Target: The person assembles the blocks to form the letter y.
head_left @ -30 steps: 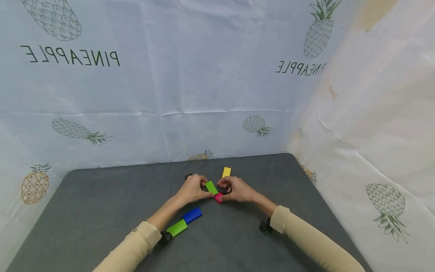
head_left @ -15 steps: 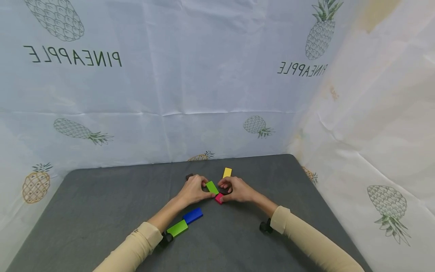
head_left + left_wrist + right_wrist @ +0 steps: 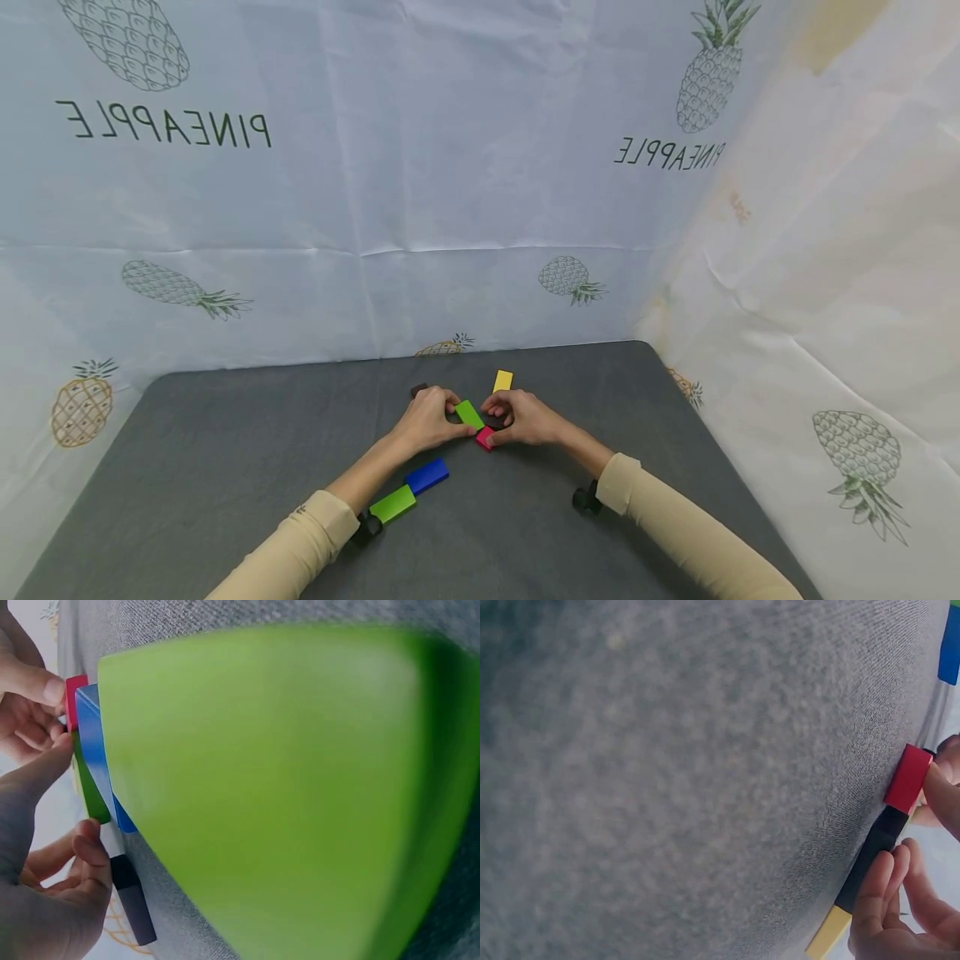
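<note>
My left hand [image 3: 427, 417] pinches a lime-green block [image 3: 469, 415] by its two ends, between thumb and fingers. Right beside it, a red block [image 3: 484, 440] has the thumb of my right hand [image 3: 531, 419] on it. The right fingers curl against a black block [image 3: 866, 866], which lies end to end with the red one in the right wrist view. A yellow block [image 3: 502, 381] continues that line beyond the right fingers. Another black block [image 3: 135, 900] lies past the left fingers, mostly hidden by the hand in the head view.
Nearer me, a blue block [image 3: 427, 475] and a second lime-green block [image 3: 392, 503] lie end to end beside my left forearm. They rest on the dark grey table [image 3: 240, 450]. A pineapple-print cloth [image 3: 450, 192] hangs behind the table and along its right side.
The hands keep their places on the blocks. Only a very slight shift of the whole head view shows.
</note>
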`<control>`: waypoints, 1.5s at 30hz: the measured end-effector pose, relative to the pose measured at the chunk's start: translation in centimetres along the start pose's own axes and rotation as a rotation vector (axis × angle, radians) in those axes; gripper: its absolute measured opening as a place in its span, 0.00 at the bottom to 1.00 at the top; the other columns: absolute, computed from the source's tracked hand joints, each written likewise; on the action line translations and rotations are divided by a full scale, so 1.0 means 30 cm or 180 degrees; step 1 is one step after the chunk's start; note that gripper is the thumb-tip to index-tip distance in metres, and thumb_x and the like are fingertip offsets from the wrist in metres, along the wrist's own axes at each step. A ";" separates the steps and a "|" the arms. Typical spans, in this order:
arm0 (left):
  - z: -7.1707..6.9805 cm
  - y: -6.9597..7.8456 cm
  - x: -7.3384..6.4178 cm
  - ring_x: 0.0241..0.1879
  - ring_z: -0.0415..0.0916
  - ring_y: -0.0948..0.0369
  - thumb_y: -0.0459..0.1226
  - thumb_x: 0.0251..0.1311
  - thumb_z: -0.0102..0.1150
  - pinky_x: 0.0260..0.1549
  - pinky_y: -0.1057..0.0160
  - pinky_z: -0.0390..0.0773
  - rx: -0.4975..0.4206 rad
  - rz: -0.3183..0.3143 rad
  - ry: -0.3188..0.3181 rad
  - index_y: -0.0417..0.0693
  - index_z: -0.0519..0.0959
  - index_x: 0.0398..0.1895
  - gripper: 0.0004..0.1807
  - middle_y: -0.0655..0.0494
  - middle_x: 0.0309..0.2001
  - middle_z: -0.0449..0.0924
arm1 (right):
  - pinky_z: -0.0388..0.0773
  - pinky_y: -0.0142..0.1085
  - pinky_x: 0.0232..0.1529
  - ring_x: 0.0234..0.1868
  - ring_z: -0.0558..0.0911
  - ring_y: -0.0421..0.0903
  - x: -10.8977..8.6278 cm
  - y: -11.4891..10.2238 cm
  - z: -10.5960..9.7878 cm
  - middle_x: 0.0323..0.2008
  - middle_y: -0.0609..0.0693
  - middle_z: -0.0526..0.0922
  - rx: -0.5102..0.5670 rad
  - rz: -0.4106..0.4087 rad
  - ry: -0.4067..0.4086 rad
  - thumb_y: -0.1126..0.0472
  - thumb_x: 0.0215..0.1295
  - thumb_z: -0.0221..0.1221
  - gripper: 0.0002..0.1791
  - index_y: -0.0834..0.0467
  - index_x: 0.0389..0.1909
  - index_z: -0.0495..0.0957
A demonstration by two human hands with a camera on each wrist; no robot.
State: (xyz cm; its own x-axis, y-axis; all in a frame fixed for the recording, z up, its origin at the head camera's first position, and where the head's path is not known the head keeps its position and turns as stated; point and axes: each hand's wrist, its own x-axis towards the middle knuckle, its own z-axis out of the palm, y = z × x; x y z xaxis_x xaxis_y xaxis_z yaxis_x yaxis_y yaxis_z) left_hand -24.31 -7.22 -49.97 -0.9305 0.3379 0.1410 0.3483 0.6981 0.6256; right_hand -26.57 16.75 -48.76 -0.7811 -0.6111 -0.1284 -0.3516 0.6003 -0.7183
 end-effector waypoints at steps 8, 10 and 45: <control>0.001 -0.009 0.000 0.36 0.83 0.59 0.45 0.54 0.85 0.39 0.58 0.86 0.0003 0.0076 0.0011 0.33 0.89 0.49 0.27 0.46 0.40 0.90 | 0.84 0.29 0.48 0.48 0.82 0.40 0.003 0.002 0.000 0.51 0.54 0.86 0.0017 0.0032 -0.0003 0.60 0.63 0.78 0.26 0.62 0.60 0.82; 0.003 -0.013 0.000 0.36 0.84 0.59 0.44 0.54 0.85 0.39 0.57 0.86 -0.0008 0.0092 0.0018 0.32 0.89 0.49 0.27 0.46 0.40 0.90 | 0.83 0.28 0.49 0.48 0.82 0.40 0.004 0.001 0.000 0.51 0.54 0.86 0.0035 0.0061 -0.0008 0.60 0.63 0.78 0.26 0.62 0.60 0.83; -0.099 -0.167 -0.021 0.38 0.81 0.60 0.36 0.58 0.82 0.42 0.62 0.82 -0.0672 -0.0252 0.0229 0.38 0.85 0.61 0.28 0.41 0.50 0.82 | 0.84 0.31 0.52 0.50 0.82 0.40 0.009 0.012 -0.014 0.53 0.55 0.86 0.0036 0.0048 -0.0071 0.58 0.64 0.78 0.27 0.62 0.60 0.82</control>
State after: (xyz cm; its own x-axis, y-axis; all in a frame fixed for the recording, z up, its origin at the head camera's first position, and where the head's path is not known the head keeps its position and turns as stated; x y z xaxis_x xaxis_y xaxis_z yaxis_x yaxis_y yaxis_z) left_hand -25.81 -12.80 -50.91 -0.9623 0.2363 0.1347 0.2496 0.5706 0.7823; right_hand -27.11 17.02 -48.78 -0.7745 -0.6135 -0.1545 -0.3338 0.6037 -0.7239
